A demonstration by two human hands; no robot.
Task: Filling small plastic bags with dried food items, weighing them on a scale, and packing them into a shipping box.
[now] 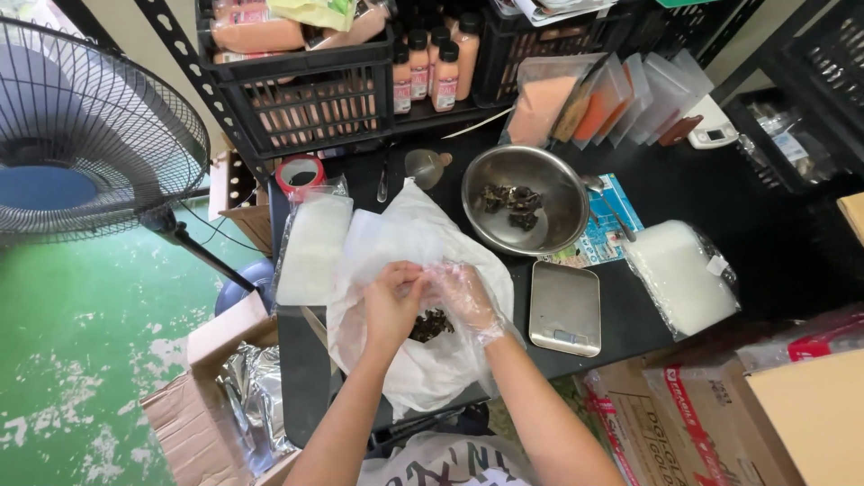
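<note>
Fingers first: the left hand [393, 301] is bare and its fingertips pinch together at the fingers of the right hand [463, 297], which wears a thin clear plastic glove [477, 315]; whether they grip the glove's film or something small between them is too fine to tell. Both hands meet low in the middle of the frame, right over a big white plastic bag [405, 360] spread across the black table [666, 189]. Just beneath the knuckles, a clump of dark dried pieces [432, 325] sits inside that bag. Up and to the right, a metal bowl [540, 220] holds more of the same dark bits. Below the bowl, near the right forearm, lies a small flat metal scale [565, 306]. At the left of the bag rests a flat clear packet [312, 247], with a roll of red tape [300, 172] above it. Far right, another clear packet of white material [679, 274]. A black fan [90, 135] fills the upper left, and pink bottles [432, 63] stand on the shelf at top centre.
</note>
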